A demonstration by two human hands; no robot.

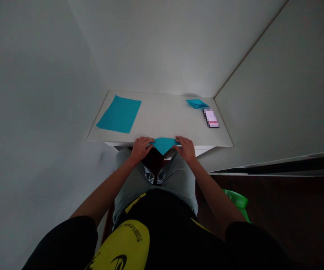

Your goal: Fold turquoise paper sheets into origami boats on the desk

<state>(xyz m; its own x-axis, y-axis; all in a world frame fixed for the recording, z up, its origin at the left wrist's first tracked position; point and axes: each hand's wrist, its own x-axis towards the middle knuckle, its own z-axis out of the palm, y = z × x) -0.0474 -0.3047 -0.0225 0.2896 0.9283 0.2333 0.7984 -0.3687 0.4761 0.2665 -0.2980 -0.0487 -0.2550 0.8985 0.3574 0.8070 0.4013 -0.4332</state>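
Observation:
A folded piece of blue paper (163, 144) spans the gap between my two hands at the table's front edge. Its lower point hangs past the edge toward my lap. My left hand (141, 147) pinches the paper's left corner between thumb and fingers. On the opposite corner, my right hand (186, 148) has a similar pinch. A flat sheet of blue paper (120, 114) lies on the left of the table. At the back right rests a folded blue paper boat (197, 104).
The narrow white table (162, 116) stands against walls at the back and both sides. A phone (211, 118) with its screen lit lies near the right end. On the dark floor at my right is a green plastic container (237, 200), partly hidden by my arm.

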